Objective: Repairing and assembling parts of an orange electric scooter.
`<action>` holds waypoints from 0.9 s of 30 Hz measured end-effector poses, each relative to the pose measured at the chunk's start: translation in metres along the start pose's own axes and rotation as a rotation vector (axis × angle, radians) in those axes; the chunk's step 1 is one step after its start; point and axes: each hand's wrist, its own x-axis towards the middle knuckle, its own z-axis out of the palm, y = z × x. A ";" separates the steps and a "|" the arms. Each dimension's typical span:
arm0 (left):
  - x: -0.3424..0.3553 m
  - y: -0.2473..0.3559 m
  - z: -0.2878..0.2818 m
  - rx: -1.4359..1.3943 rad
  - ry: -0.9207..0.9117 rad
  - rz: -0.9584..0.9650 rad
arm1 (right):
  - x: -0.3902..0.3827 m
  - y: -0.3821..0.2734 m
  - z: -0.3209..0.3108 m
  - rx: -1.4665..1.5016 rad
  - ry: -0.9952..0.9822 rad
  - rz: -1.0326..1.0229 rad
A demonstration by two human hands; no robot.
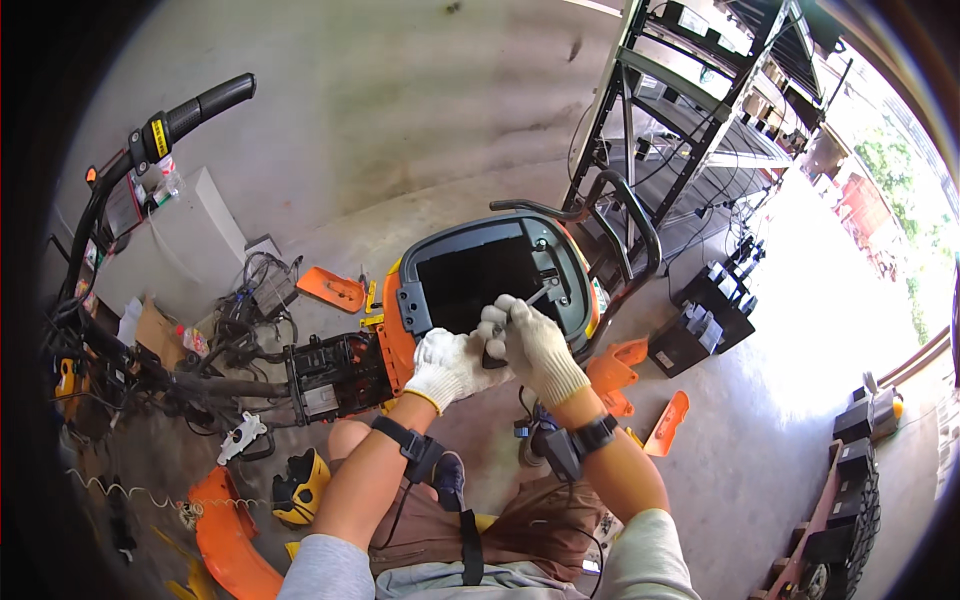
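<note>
My left hand, in a white knit glove, is closed near the front edge of the open under-seat compartment of an orange and black scooter; its fingertips are partly hidden by the other hand. My right hand, also gloved, is closed just right of it, gripping what looks like a slim silver tool that points up and right over the compartment. A small dark piece shows between the two hands; I cannot make out what it is or which hand holds it. The compartment's black hinge fitting is beyond them.
Handlebar at upper left; exposed frame beside the compartment; metal shelving behind; black boxes and loose orange panels on the floor; bright open doorway at right; cardboard and cables at left.
</note>
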 end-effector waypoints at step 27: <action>-0.006 0.002 -0.009 -0.127 0.037 -0.025 | -0.067 -0.164 -0.060 -1.521 0.506 0.027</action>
